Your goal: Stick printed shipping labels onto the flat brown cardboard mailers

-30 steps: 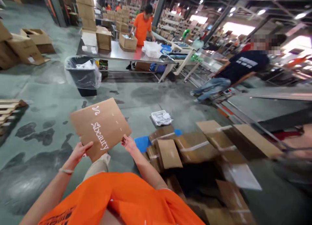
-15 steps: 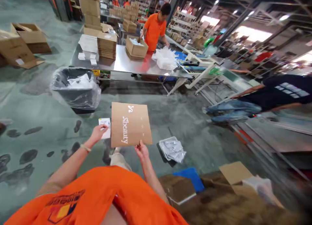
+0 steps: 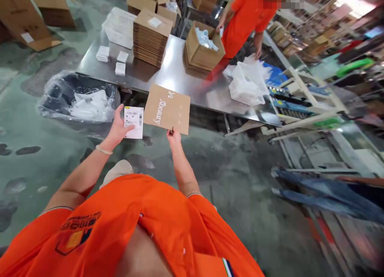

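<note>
My right hand (image 3: 173,136) pinches the lower edge of a flat brown cardboard mailer (image 3: 167,108) printed with white script, held out in front of a steel table (image 3: 177,75). My left hand (image 3: 117,127) holds a small white label card (image 3: 133,122) with a barcode, just left of the mailer. On the table stand a stack of flat brown mailers (image 3: 151,38), a few small white card piles (image 3: 111,60) and an open cardboard box (image 3: 203,49).
A person in an orange shirt (image 3: 244,23) works at the table's far side beside white plastic bags (image 3: 246,80). A bin lined with clear plastic (image 3: 76,100) sits left of me. Another person's jeans-clad legs (image 3: 327,195) stretch across the floor at right. Cardboard boxes (image 3: 25,19) lie far left.
I have walked toward the steel table, which is now close in front. The two hands have separated: the label card in the left, the mailer in the right.
</note>
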A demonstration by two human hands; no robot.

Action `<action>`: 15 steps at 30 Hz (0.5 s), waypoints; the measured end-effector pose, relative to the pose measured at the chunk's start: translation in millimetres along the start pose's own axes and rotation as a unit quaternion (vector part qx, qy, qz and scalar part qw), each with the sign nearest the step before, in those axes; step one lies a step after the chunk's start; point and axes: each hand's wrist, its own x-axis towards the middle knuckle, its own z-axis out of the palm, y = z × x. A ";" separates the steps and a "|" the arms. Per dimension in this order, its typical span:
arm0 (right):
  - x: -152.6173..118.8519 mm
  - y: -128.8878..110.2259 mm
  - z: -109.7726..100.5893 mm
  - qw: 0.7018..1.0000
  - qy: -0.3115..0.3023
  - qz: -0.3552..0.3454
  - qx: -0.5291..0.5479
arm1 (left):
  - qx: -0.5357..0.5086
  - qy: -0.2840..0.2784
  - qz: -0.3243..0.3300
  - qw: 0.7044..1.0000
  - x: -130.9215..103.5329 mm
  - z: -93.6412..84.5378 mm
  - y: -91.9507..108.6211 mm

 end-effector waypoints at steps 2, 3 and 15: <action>42.7 -12.9 45.9 1.000 0.010 0.011 -0.005 | -0.003 0.017 -0.009 1.000 45.9 11.7 -0.9; 63.9 -17.5 66.6 1.000 0.011 0.014 -0.006 | -0.003 0.023 -0.014 1.000 69.4 16.7 -2.2; 234.0 -50.0 220.1 0.982 -0.033 0.089 -0.162 | 0.036 -0.023 -0.103 0.994 360.6 71.4 -6.9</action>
